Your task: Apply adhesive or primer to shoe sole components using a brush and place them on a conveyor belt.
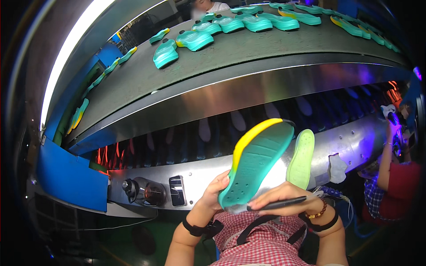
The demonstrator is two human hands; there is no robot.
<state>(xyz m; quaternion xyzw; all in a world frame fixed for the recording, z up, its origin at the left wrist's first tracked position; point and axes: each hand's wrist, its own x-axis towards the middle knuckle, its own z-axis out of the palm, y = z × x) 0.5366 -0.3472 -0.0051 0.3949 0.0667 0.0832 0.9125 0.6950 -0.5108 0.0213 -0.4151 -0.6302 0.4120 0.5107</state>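
Observation:
A teal shoe sole (262, 155) with a yellow rim along one side is held tilted up in front of me. My left hand (216, 190) grips its lower left edge, fingers closed round it. My right hand (286, 195) is closed on a slim black-handled tool (282, 204), which looks like a brush. Its tip is at the lower end of the sole, beside a pale, whitish patch whose nature I cannot make out. Just beyond my right hand, a light green sole-shaped piece (301, 159) lies on the metal ledge (204, 175).
Several teal soles (195, 40) stand on the dark conveyor belt (213, 57) above. A phone (176, 190) and a dark glass jar (148, 191) sit on the ledge at left, a white cloth (338, 168) at right. Another person's arm (385, 164) works at far right.

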